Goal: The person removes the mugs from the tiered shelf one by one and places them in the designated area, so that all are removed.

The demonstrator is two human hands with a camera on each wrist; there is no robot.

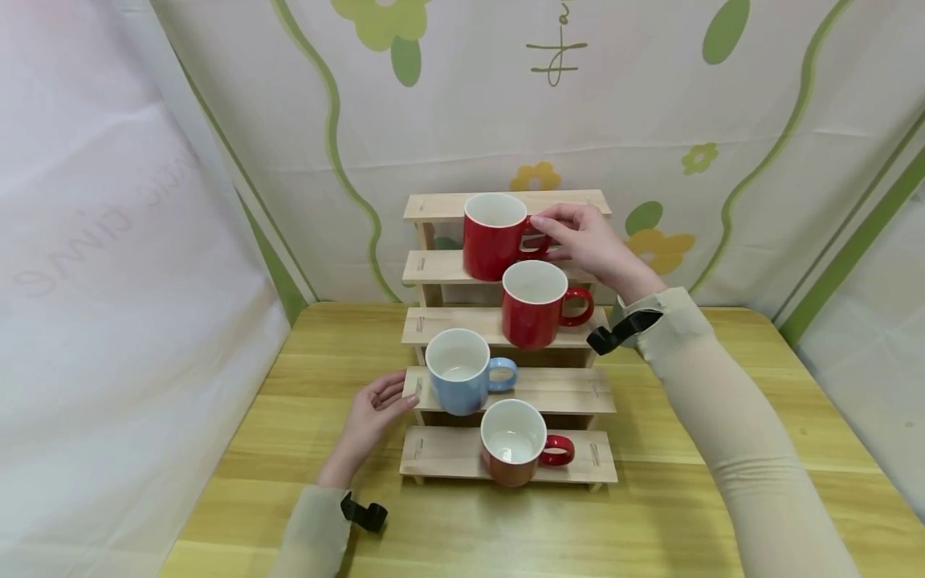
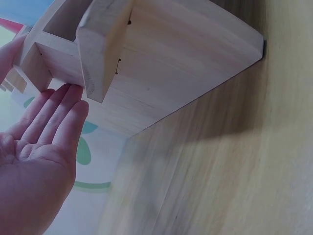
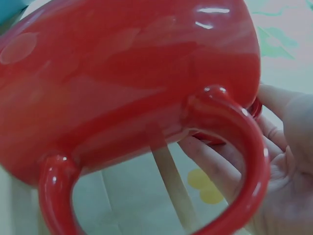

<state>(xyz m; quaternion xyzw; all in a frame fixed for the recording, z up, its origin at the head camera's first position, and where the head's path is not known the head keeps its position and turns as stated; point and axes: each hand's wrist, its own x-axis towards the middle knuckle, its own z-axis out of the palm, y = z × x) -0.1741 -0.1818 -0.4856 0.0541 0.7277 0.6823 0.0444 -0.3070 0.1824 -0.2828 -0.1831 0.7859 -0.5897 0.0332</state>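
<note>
A red mug (image 1: 491, 249) with a white inside is at the fourth step of a wooden stepped rack (image 1: 571, 389); whether it bears on the board I cannot tell. The thumb and fingers of my right hand (image 1: 588, 245) pinch its handle. In the right wrist view another red mug (image 3: 132, 83) fills the foreground, partly hiding my right hand (image 3: 298, 147). My left hand (image 1: 368, 417) holds the left end of the rack's second step, thumb over the board and fingers against its side. In the left wrist view the fingers (image 2: 66, 115) are nearly straight.
On the third step stands the other red mug (image 1: 531, 317). A light blue mug (image 1: 462, 393) stands on the second, and a mug (image 1: 513, 466) with a red handle on the lowest. The rack stands on a wood-grain table (image 1: 340, 337) before a printed cloth (image 1: 448, 104).
</note>
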